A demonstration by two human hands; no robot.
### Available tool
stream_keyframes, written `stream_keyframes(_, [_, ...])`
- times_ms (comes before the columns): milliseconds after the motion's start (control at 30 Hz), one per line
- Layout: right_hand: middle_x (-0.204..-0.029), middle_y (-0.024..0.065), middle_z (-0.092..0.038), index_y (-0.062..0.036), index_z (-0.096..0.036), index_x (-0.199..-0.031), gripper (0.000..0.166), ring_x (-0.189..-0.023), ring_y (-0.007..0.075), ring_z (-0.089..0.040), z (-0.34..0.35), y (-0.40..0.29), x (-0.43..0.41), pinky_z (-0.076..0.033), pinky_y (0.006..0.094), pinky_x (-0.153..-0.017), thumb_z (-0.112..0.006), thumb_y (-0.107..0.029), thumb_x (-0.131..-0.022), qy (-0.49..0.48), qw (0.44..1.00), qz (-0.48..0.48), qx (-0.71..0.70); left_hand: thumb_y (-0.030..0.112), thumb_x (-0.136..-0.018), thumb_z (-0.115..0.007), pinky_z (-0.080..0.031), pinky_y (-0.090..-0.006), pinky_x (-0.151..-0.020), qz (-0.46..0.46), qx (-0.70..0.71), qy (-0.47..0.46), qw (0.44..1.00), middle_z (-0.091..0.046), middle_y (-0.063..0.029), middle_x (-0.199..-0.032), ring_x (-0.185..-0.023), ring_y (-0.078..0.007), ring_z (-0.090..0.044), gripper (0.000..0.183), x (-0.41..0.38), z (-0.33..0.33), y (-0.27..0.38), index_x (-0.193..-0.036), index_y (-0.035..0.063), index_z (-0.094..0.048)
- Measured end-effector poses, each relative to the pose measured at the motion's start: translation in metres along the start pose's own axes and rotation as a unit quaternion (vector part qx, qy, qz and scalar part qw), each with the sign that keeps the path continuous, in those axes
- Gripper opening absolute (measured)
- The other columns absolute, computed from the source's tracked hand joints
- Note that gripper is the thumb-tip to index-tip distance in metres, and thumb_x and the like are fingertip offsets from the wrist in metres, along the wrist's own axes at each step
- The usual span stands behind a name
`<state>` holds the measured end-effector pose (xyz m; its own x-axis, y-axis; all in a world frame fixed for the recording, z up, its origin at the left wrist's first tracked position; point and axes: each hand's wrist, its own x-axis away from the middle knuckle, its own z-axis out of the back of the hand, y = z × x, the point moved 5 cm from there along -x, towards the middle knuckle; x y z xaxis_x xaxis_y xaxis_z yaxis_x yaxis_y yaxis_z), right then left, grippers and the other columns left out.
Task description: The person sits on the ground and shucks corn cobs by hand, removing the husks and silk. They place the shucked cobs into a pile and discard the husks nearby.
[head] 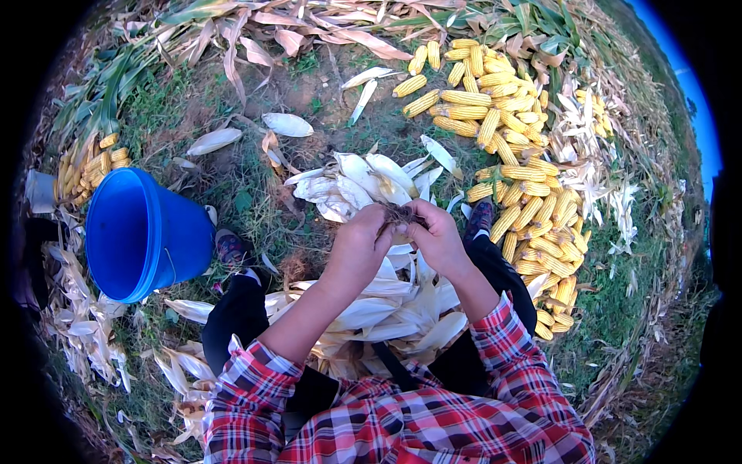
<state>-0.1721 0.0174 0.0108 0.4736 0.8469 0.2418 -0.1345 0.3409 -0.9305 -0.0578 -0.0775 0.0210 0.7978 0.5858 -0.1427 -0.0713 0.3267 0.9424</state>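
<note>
My left hand (365, 232) and my right hand (432, 232) meet in front of me, pinching a tuft of dark brown corn silk (399, 214) between them. Whether an ear of corn sits beneath the silk is hidden by my fingers. Just beyond my hands lies a heap of corn ears in pale husks (365, 180). Loose stripped husks (377, 313) are piled between my legs, below my wrists. To the right of my right hand spreads a long pile of bare yellow corn cobs (539, 220).
A blue plastic bucket (179, 232) lies tipped at the left, its mouth facing left. Behind it are a whitish bucket (40, 191) and more yellow corn (95, 165). Single husked ears (288, 124) lie on the grassy soil. Cut corn stalks (359, 29) line the far edge.
</note>
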Motion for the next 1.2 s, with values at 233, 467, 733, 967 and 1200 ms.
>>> stream_keyframes(233, [-0.082,0.0077,-0.057,0.0032,-0.056,-0.093,0.014,-0.075,0.0146,-0.054,-0.002,-0.024,0.006,-0.044,0.0281,-0.069,-0.060,0.000,-0.079,-0.002,0.996,0.080,0.031,0.001,-0.080,-0.061,-0.046,-0.0301,-0.057,0.048,0.008,0.043,0.998,-0.062,-0.0106,-0.075,-0.062,-0.0143,-0.057,0.013,0.001,0.000,-0.006,-0.093,-0.0002,-0.063])
stream_keyframes(467, [-0.085,0.0113,-0.053,-0.0006,-0.053,-0.090,0.014,-0.083,0.0304,-0.054,-0.023,-0.058,0.038,-0.044,0.0374,-0.073,-0.061,-0.007,-0.079,-0.178,0.948,0.215,0.154,0.017,-0.097,-0.047,-0.043,-0.0218,-0.071,0.111,0.244,0.059,0.962,-0.064,-0.0022,-0.087,-0.077,-0.0048,-0.053,0.021,-0.015,0.005,-0.024,-0.097,0.0023,-0.062])
stream_keyframes(733, [-0.086,0.0145,-0.057,-0.0004,-0.056,-0.087,0.013,-0.085,0.0349,-0.057,-0.062,0.024,0.050,-0.045,0.0403,-0.074,-0.061,-0.008,-0.079,-0.388,0.879,0.097,0.259,0.014,-0.096,-0.049,-0.043,-0.0252,-0.070,0.164,0.346,0.202,0.902,-0.065,-0.0054,-0.079,-0.070,-0.0088,-0.054,0.018,-0.019,0.046,-0.028,-0.084,0.0048,-0.060])
stream_keyframes(967, [-0.077,0.0159,-0.062,-0.0001,-0.062,-0.075,0.009,-0.072,0.0339,-0.060,-0.088,0.131,0.079,-0.046,0.0413,-0.069,-0.066,-0.009,-0.073,-0.464,0.798,0.064,0.381,0.010,-0.096,-0.047,-0.044,-0.0253,-0.066,0.173,0.431,0.253,0.849,-0.063,-0.0068,-0.078,-0.067,-0.0102,-0.055,0.017,-0.019,0.081,-0.041,-0.085,0.0037,-0.058])
stream_keyframes(1200, [-0.082,0.0110,-0.061,-0.0015,-0.060,-0.092,0.029,-0.077,0.0269,-0.060,-0.061,0.019,0.035,-0.046,0.0370,-0.070,-0.072,-0.022,-0.074,-0.270,0.961,-0.010,0.060,0.014,-0.097,-0.046,-0.049,-0.0296,-0.073,0.124,0.384,0.242,0.882,-0.062,-0.0092,-0.084,-0.078,-0.0164,-0.060,0.016,-0.023,0.089,-0.034,-0.088,0.0036,-0.055])
